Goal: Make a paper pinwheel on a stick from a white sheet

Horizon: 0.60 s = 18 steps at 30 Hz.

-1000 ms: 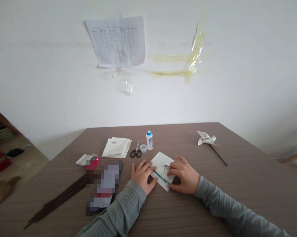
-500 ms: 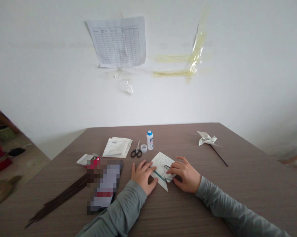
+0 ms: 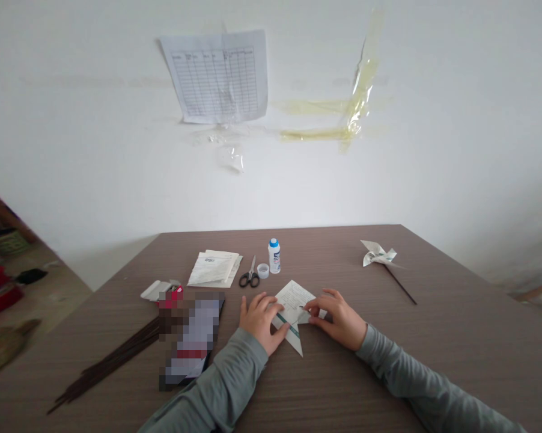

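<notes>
In the head view, the left hand (image 3: 262, 322) is spreading its fingers over the left part of a printed sheet (image 3: 291, 296), holding it against the table (image 3: 352, 394). The right hand (image 3: 309, 314) is pinching a section at the sheet's right side between thumb and fingers; the exact contact is hiding partly behind the fingers. The sheet is lying near the middle of the table, between the two hands, with one corner pointing away from the person and a narrow tip pointing back.

Judging by the gap that is opening beside that narrow tip, at least one cut is already showing, and the pinched section is standing apart from the tip. Nothing visible is fastening that section, and no stick is joining this sheet, so shaping seems to be only partly done. Whether other cuts are running under the hands, I cannot tell.

Well apart to the right, a paper pinwheel (image 3: 379, 255) on a dark stick (image 3: 400, 284) is lying complete. Beyond the sheet, a blue-capped bottle (image 3: 274, 258) is standing upright beside a small translucent cup (image 3: 262, 272) and black-handled scissors (image 3: 249, 278). Stacked papers (image 3: 213, 269) are lying farther left, and a bundle of dark sticks (image 3: 104, 367) is resting nearer the person.
</notes>
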{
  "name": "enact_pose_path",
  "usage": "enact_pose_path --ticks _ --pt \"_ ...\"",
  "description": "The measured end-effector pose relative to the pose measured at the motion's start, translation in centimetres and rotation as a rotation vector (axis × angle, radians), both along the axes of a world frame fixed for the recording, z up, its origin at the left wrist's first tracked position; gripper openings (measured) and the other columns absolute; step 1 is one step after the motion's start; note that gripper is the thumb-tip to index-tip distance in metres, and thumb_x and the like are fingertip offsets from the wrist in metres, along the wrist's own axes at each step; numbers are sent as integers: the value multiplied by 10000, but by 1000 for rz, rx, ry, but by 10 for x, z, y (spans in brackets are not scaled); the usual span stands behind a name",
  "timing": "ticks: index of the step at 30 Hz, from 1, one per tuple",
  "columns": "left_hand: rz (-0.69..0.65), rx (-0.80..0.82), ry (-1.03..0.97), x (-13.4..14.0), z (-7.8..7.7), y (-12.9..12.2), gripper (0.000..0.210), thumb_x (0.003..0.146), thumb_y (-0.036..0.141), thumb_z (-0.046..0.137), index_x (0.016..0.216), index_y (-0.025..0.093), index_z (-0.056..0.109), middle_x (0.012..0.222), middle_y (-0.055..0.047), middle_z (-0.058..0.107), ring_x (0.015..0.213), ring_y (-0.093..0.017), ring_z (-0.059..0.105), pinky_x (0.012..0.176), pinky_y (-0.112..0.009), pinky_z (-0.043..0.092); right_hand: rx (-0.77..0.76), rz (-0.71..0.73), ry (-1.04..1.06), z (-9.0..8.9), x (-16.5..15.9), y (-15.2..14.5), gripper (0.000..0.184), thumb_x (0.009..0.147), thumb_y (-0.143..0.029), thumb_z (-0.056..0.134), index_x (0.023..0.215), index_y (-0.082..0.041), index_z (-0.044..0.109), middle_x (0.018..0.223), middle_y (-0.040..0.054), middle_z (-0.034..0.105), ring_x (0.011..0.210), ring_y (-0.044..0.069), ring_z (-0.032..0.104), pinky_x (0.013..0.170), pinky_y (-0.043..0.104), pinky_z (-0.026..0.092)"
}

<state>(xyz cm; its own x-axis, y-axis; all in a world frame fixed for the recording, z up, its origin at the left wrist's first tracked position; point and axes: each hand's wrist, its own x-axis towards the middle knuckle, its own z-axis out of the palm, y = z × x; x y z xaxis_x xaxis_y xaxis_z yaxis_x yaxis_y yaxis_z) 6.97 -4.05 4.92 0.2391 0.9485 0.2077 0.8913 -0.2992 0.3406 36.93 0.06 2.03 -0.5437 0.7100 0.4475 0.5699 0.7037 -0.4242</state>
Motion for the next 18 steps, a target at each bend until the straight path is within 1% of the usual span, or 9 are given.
enact_pose_path --ticks 2,6,7,10,13,16,18 --pt "6 3 -9 1 -1 1 346 1022 281 902 1350 345 990 1631 -152 943 1729 -539 733 1569 -887 379 -7 -48 38 -2 -1 0 176 1159 -261 884 1323 -325 890 969 25 943 960 338 962 1378 714 688" --pt "4 5 -7 4 -3 3 347 1000 271 905 1331 347 974 1595 -150 949 1721 -545 736 1572 -897 373 25 -86 34 -5 -2 1 69 1190 -305 853 1254 -310 879 950 22 926 943 322 949 1377 733 679" --pt "2 4 -7 5 -3 4 369 998 263 906 1353 343 969 1592 -154 949 1722 -542 735 1575 -899 368 42 -85 23 -5 -2 1 67 1205 -306 835 1240 -301 891 955 25 928 940 315 946 1381 732 673" --pt "3 7 -3 8 -5 5 487 996 251 913 1477 320 941 1608 -171 942 1725 -543 729 1571 -915 370 99 -81 -1 -5 -3 1 140 1239 -310 801 1219 -305 940 971 46 943 947 307 936 1391 708 660" --pt "3 17 0 11 -7 6 630 983 246 930 1611 289 898 1640 -178 929 1726 -551 727 1556 -943 384 140 -87 -28 -4 -3 0 181 1244 -307 789 1228 -319 969 970 43 947 932 295 926 1380 689 664" --pt "-13 -6 -5 11 -8 8 734 964 233 945 1689 315 864 1692 -159 910 1747 -539 711 1555 -953 374 154 -116 -47 -5 -4 -1 212 1238 -307 782 1217 -368 985 974 41 951 943 306 932 1368 685 671" --pt "-28 -33 -5 11 -7 9 756 963 226 943 1706 339 859 1717 -152 899 1759 -536 699 1550 -965 365 155 -132 -56 -5 -4 -1 222 1230 -304 790 1202 -395 990 977 40 952 963 323 939 1368 711 667"
